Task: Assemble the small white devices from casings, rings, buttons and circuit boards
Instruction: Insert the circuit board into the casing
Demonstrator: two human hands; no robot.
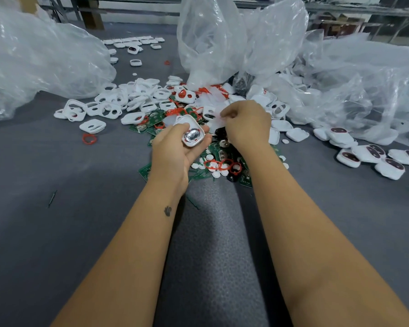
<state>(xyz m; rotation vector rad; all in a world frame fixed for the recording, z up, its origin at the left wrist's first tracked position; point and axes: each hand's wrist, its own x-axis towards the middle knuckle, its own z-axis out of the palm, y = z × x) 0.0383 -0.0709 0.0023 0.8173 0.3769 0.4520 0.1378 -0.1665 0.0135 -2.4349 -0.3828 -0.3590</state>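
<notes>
My left hand (175,147) holds a white square casing (191,133), open side up, with a silvery oval part inside it. Just to its right, my right hand (246,123) is curled with its fingertips pinching a thin translucent white piece (219,113) above the heap. Under both hands lies a pile of green circuit boards (149,171), red rings (220,165), small white round buttons (216,173) and black parts. White casings with cut-outs (92,126) are scattered to the left.
Large clear plastic bags (40,60) stand at the left, centre back and right. Several assembled white devices (390,168) lie at the right, more at the far back (134,49). A loose red ring (89,138) lies on the grey mat (57,232).
</notes>
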